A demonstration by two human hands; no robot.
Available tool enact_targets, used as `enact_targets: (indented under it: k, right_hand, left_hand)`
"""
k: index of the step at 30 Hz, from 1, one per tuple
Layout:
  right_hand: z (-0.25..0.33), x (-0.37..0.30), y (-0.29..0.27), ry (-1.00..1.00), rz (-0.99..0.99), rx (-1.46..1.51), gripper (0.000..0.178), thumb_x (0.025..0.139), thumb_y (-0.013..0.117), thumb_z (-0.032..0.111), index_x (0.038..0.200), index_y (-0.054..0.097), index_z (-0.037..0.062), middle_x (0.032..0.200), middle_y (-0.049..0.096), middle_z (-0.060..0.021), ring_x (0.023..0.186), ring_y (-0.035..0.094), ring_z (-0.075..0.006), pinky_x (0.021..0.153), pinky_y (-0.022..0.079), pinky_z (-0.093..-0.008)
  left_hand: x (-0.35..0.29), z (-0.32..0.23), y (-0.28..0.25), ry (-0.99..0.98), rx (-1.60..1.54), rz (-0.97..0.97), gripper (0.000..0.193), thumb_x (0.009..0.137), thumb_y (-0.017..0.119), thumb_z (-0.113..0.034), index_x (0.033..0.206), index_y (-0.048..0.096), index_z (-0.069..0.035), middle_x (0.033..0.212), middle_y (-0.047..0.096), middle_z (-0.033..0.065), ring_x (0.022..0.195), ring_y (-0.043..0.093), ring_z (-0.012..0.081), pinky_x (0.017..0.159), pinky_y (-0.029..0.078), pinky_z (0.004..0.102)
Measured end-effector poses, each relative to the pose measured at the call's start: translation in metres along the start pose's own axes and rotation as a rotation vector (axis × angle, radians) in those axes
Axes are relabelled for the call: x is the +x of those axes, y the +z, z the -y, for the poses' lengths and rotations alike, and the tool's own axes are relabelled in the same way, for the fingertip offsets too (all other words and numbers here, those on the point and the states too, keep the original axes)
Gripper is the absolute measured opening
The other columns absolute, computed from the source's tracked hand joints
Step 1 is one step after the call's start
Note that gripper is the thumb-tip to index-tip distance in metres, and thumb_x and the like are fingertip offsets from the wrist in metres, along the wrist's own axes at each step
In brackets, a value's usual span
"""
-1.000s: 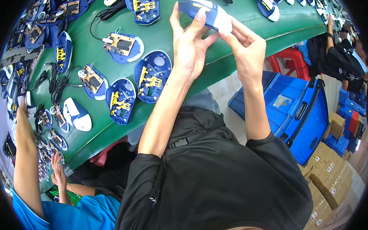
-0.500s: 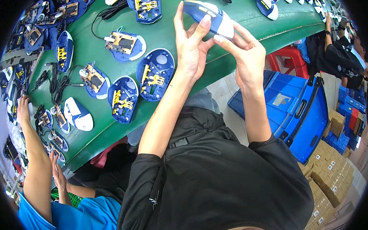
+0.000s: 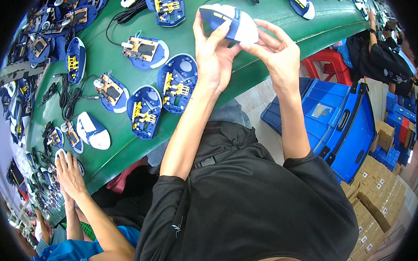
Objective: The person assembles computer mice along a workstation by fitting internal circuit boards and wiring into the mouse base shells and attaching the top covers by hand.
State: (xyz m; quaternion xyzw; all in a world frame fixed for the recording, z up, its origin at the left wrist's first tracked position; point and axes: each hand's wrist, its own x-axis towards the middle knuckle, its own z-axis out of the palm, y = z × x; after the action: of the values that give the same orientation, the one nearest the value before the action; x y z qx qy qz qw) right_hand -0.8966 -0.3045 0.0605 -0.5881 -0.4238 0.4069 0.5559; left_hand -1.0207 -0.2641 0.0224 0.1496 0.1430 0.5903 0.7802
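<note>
On the table [image 3: 278,15], 2 open mouse bases [image 3: 161,97] lie left of my left hand [image 3: 214,60]; the crate [image 3: 334,120] sits right, below the table.

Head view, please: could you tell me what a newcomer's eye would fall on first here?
First, the blue and white computer mouse held up between the left hand and the right hand over the green table. Next, the open blue mouse bases with yellow parts lying in rows on the table to the left. A big blue crate stands on the floor at right.
</note>
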Motion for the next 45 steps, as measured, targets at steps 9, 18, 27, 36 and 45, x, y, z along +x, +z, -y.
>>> enact_targets:
  k: [9,18,27,36,45]
  right_hand:
    - [-0.003,-0.014,0.021,-0.343,-0.116,-0.383,0.047,0.072,0.082,0.001,0.116,0.066,-0.0053,0.106,0.072,-0.0109,0.089,0.070,-0.0147,0.080,0.057,-0.0283]
    - [0.011,-0.037,0.032,-0.174,-0.278,0.103,0.048,0.078,0.078,-0.004,0.122,0.060,-0.0108,0.115,0.067,-0.0212,0.101,0.068,-0.0222,0.091,0.056,-0.0317]
    - [0.020,-0.045,0.014,-0.373,-0.234,-0.270,0.042,0.071,0.081,0.001,0.112,0.070,-0.0021,0.099,0.074,-0.0156,0.093,0.072,-0.0177,0.081,0.057,-0.0278]
    - [0.018,-0.056,0.026,-0.328,-0.272,-0.368,0.033,0.077,0.074,0.002,0.110,0.071,-0.0009,0.096,0.073,-0.0196,0.089,0.073,-0.0188,0.076,0.056,-0.0305]
    - [-0.018,0.066,-0.033,-0.007,-0.099,0.354,0.025,0.088,0.071,0.006,0.105,0.066,-0.0113,0.104,0.069,-0.0140,0.091,0.068,-0.0207,0.084,0.059,-0.0363]
  left_hand:
    - [0.011,-0.007,0.012,-0.027,0.041,-0.119,0.046,0.091,0.062,-0.019,0.130,0.043,-0.004,0.120,0.059,0.0171,0.116,0.059,0.0318,0.101,0.050,0.0479]
    - [0.006,0.011,0.011,-0.139,-0.271,0.069,0.067,0.085,0.070,-0.027,0.138,0.041,0.003,0.134,0.053,0.0198,0.128,0.050,0.0297,0.110,0.042,0.0422]
    - [0.003,0.019,-0.001,-0.297,-0.358,0.115,0.060,0.074,0.079,-0.048,0.115,0.061,-0.008,0.105,0.066,0.0073,0.100,0.062,0.0259,0.100,0.045,0.0427]
    - [0.005,0.020,0.005,-0.254,-0.411,0.129,0.053,0.075,0.076,-0.050,0.102,0.063,-0.006,0.084,0.065,0.0065,0.085,0.061,0.0209,0.087,0.048,0.0377]
    - [-0.068,-0.005,0.018,-0.202,0.693,0.011,0.046,0.090,0.068,-0.011,0.131,0.051,-0.003,0.121,0.063,0.0134,0.114,0.060,0.0223,0.095,0.051,0.0355]
